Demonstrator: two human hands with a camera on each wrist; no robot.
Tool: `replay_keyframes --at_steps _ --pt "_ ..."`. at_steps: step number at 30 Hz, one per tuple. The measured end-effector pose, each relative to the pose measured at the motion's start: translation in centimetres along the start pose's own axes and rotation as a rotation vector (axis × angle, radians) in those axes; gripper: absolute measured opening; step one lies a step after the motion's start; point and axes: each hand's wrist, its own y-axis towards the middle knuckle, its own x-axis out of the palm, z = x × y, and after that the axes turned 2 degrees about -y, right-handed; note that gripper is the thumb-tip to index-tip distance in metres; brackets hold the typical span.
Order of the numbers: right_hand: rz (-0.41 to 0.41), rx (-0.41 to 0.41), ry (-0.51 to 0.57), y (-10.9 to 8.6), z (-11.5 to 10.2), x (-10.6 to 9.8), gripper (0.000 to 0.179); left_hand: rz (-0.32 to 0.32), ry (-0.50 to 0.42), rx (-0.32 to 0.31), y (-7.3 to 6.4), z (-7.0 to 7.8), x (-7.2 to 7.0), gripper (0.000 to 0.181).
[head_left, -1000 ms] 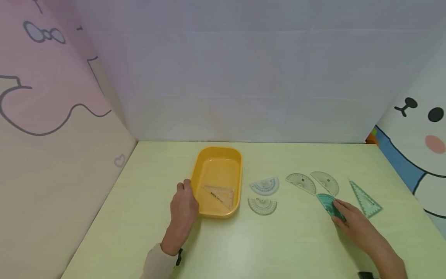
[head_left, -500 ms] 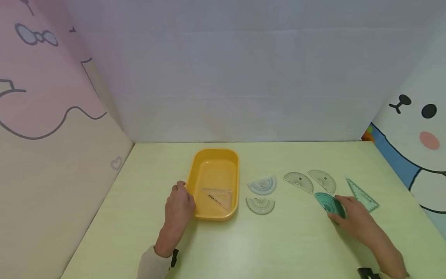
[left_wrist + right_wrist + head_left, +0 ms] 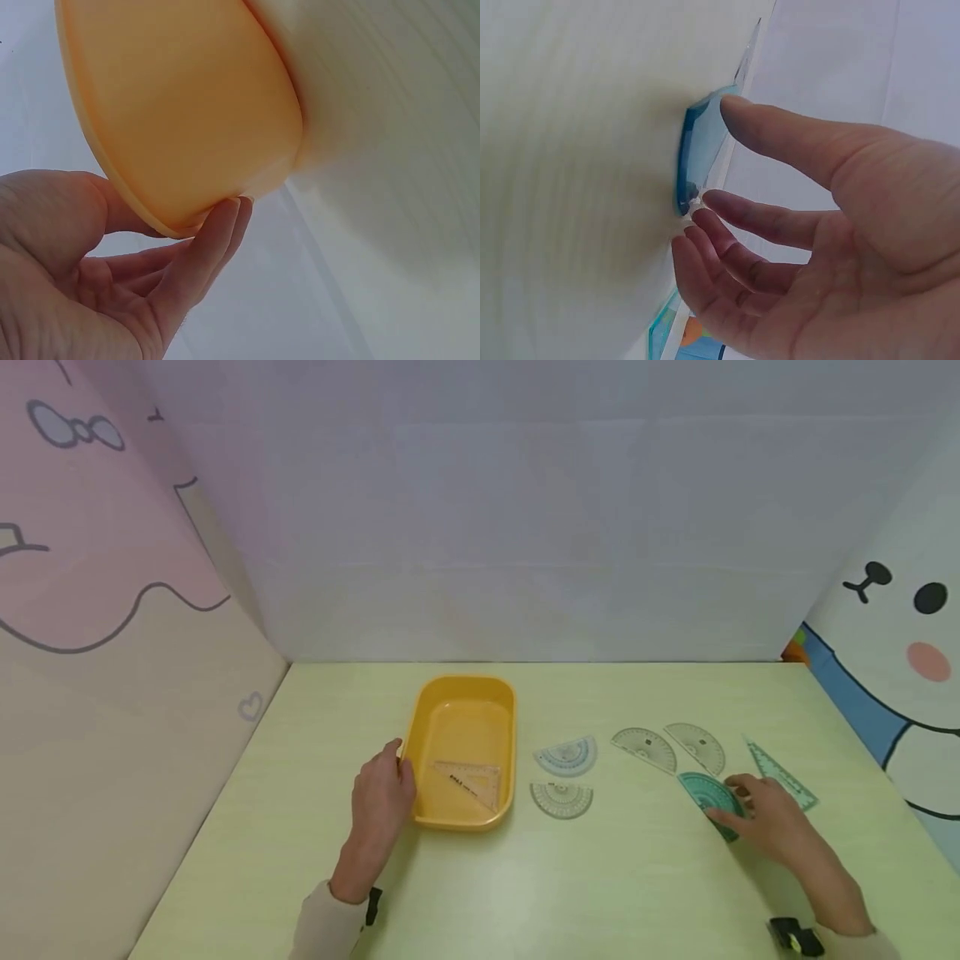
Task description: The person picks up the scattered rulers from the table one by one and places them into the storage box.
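Green protractor (image 3: 705, 793) is well to the right of the yellow tray (image 3: 465, 722), on the bench (image 3: 600, 885) or tipped slightly off it; can't tell which. Right hand (image 3: 776, 822) is over it: thumb at its straight side, other fingers loosely bent towards the arc, spread with gaps. Can't tell if they actually pinch it. Left hand (image 3: 381, 797) pinches the tray's left wall near its front corner, thumb and fingers on opposite faces.

How I'd do it: thin flat plastic probably won't give much purchase face-on. Press one edge with the thumb, get a nail under the arc, then close on both sides. Watch the two grey protractors, (image 3: 647, 749) and (image 3: 697, 747), right of the tray just beyond it; an outward push could shove them. Keep knuckles off the green set square (image 3: 783, 774), furthest right of the tray. Left hand steadying the tray looks sensible.

Just right of the tray: blue-marked protractor (image 3: 567, 756) and clear protractor (image 3: 562, 802). Set square (image 3: 495, 789) lies inside, front end.

Bench: pale yellow-green, faint grain, soft glare in front of the tray. Plain greyish back wall (image 3: 525, 527) behind the tray; cartoon-printed side walls, pink/beige left, white/blue right.
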Motion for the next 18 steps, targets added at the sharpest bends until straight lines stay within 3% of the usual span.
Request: replay_keyframes --at_steps 5,12,18 --pt "-0.032 0.004 0.015 0.54 0.11 -0.32 0.067 -0.005 0.01 0.028 0.0 0.11 -0.24 0.029" --pt "-0.091 0.009 0.016 0.87 0.22 -0.63 0.071 -0.043 0.014 0.014 0.09 0.16 -0.12 0.03" --pt "-0.091 0.005 0.007 0.96 -0.08 -0.66 0.071 -0.038 0.032 0.035 0.05 0.03 0.01 0.029"
